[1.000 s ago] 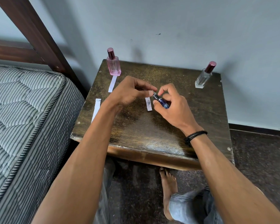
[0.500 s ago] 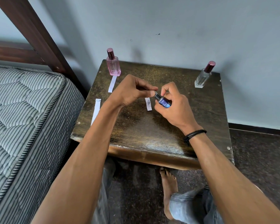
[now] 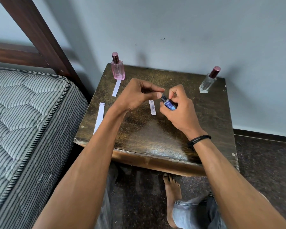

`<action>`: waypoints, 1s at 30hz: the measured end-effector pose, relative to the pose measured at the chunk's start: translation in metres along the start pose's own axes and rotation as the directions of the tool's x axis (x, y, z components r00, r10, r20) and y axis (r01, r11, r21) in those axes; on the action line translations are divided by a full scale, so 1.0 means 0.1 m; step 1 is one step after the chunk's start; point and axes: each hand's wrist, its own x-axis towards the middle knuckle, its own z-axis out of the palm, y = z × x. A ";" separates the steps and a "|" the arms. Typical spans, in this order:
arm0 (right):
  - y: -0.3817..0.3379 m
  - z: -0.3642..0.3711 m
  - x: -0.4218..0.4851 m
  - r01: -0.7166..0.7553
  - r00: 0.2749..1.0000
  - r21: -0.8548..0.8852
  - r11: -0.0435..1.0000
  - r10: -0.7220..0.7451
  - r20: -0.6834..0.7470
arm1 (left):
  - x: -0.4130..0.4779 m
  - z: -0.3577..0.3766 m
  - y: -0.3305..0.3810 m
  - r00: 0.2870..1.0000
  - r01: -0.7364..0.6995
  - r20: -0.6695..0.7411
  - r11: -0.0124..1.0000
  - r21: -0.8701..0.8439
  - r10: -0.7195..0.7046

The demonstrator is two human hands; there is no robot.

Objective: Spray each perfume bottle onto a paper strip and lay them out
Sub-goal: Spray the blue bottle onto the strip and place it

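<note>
I log the blue bottle (image 3: 170,105) tilted just above the surface (image 3: 155,139), right hand (image 3: 180,113) fingers gripping it, left hand (image 3: 135,96) fingers pinching its top; stained strip (image 3: 152,107) beneath suggests recapping, then standing it beside.

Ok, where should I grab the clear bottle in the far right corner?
Probably pinch the clear bottle by its glass body, below the dark red cap, coming from the front: it stands upright, with the wall behind and the table edge at its right.

The worn counter (image 3: 155,138) carries a pink bottle (image 3: 117,70) and short strip (image 3: 116,88) at eleven o'clock, a clear bottle (image 3: 208,81) at one, a long strip (image 3: 99,118) at nine, and a stained strip (image 3: 152,107) at centre.
</note>
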 end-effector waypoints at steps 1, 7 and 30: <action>-0.03 0.00 0.02 -0.001 1.000 0.008 1.000 0.001 0.002 | -0.01 -0.01 0.01 1.000 -0.009 -0.016 0.999 -0.031 0.009; -0.11 -0.04 0.01 0.018 0.989 0.077 0.997 -0.029 0.144 | -0.07 -0.26 0.06 0.998 -0.035 -0.049 0.998 -0.053 0.032; 0.10 0.20 0.49 -0.232 0.969 -0.150 0.961 0.242 0.056 | -0.25 -0.82 -0.06 0.995 -0.094 0.042 0.987 0.130 0.089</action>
